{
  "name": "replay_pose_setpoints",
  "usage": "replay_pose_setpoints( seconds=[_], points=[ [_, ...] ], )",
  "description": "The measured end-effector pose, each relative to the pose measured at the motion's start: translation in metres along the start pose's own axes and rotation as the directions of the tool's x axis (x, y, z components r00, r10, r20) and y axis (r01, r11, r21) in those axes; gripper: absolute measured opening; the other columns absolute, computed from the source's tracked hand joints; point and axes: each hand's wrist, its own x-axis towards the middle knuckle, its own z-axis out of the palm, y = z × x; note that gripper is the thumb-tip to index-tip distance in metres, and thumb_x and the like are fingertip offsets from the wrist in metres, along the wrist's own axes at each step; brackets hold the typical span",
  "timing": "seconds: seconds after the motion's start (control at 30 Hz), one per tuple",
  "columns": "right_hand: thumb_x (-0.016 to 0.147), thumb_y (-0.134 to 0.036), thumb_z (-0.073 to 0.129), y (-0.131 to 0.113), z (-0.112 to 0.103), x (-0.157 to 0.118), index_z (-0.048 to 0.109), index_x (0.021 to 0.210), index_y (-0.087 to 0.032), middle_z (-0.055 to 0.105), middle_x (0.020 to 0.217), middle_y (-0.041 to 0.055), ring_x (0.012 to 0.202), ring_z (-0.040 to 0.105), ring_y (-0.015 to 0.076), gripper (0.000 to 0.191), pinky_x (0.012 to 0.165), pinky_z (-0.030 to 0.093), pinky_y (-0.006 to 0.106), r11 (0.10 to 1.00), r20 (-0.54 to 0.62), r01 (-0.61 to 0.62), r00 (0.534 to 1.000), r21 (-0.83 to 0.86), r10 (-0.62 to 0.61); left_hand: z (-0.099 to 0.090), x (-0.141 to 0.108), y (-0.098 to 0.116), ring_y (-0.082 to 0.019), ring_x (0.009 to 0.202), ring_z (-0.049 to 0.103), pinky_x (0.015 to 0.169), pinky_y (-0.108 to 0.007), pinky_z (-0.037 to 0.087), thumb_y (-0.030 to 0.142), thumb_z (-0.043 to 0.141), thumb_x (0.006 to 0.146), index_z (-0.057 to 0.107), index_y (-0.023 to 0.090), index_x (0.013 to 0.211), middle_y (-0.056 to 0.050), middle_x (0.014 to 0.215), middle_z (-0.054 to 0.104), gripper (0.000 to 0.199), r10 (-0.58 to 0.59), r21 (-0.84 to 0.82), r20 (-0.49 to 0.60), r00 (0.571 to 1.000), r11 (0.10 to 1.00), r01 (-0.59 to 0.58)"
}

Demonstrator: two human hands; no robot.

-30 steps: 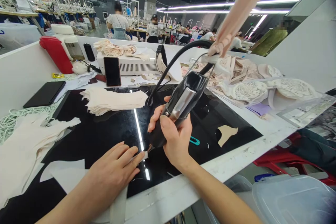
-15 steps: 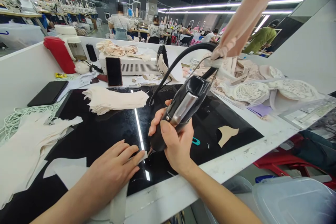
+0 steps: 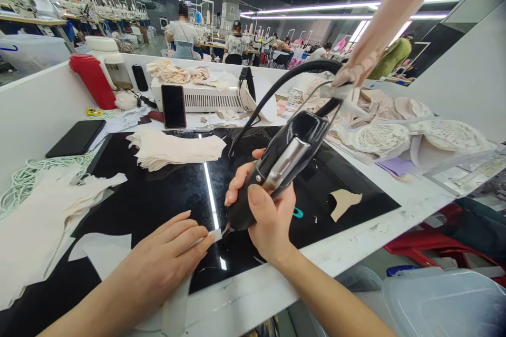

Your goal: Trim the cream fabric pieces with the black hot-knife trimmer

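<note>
My right hand is wrapped around a black corded hand tool with a metal lever along its side. The tool tilts down to the left, and its thin tip points at the end of a pale fabric strip. My left hand lies flat, fingers stretched out, pressing that strip onto the glossy black board. More white material shows beneath the left wrist. A pink stretchy band is tied to the tool's cord end and runs up out of view.
Cut cream fabric pieces lie in a stack behind my hands and a pile at left. A beige scrap and teal item are at right. A phone stands behind; lace bra cups lie right.
The tool's upper end has swung slightly right, and its tip stays near the strip. My left fingers have drawn back a little, so more of the strip's end shows.
</note>
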Motion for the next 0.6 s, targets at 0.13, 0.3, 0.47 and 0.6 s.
replay_pose_setpoints(
  seconds=[0.13, 0.3, 0.47, 0.6],
  points=[
    [0.093, -0.038, 0.079, 0.004, 0.002, -0.001, 0.055, 0.108, -0.028, 0.064, 0.080, -0.0065, 0.060, 0.056, 0.0080, 0.030, 0.057, 0.050, 0.023, 1.000, 0.031, 0.005, 1.000, 0.005, -0.005, 0.007, -0.004, 0.000, -0.015, 0.105, 0.066, 0.130, -0.037, 0.023, 0.015, 0.040, 0.114, 0.069, 0.019, 0.119, 0.001, 0.107, 0.072, 0.030, 0.013, 0.020, 0.005, 1.000, 1.000, -0.013],
    [0.094, -0.037, 0.077, 0.004, 0.003, 0.000, 0.055, 0.112, -0.029, 0.064, 0.082, -0.0069, 0.060, 0.059, 0.0076, 0.030, 0.058, 0.053, 0.022, 1.000, 0.017, 0.018, 1.000, -0.018, -0.018, 0.009, -0.010, 0.000, -0.017, 0.100, 0.066, 0.127, -0.042, 0.026, 0.012, 0.039, 0.113, 0.068, 0.017, 0.117, 0.000, 0.102, 0.070, 0.030, 0.010, 0.043, 0.026, 1.000, 0.999, -0.011],
    [0.094, -0.037, 0.077, 0.003, 0.003, -0.002, 0.056, 0.114, -0.030, 0.065, 0.082, -0.0071, 0.061, 0.060, 0.0075, 0.030, 0.059, 0.053, 0.022, 1.000, 0.020, 0.015, 1.000, -0.027, -0.014, 0.005, -0.012, 0.000, -0.015, 0.093, 0.066, 0.125, -0.043, 0.030, 0.007, 0.040, 0.111, 0.067, 0.017, 0.121, 0.001, 0.097, 0.063, 0.030, -0.033, 0.000, 0.074, 0.997, 0.999, 0.034],
    [0.093, -0.036, 0.079, 0.002, 0.002, -0.002, 0.057, 0.114, -0.031, 0.065, 0.081, -0.0072, 0.061, 0.059, 0.0077, 0.031, 0.059, 0.052, 0.022, 1.000, 0.034, 0.002, 0.999, -0.011, -0.001, 0.002, -0.013, 0.001, -0.015, 0.094, 0.065, 0.124, -0.042, 0.033, 0.007, 0.042, 0.110, 0.065, 0.017, 0.123, -0.001, 0.101, 0.062, 0.029, -0.058, -0.044, 0.079, 0.995, 0.997, 0.062]
  ],
)
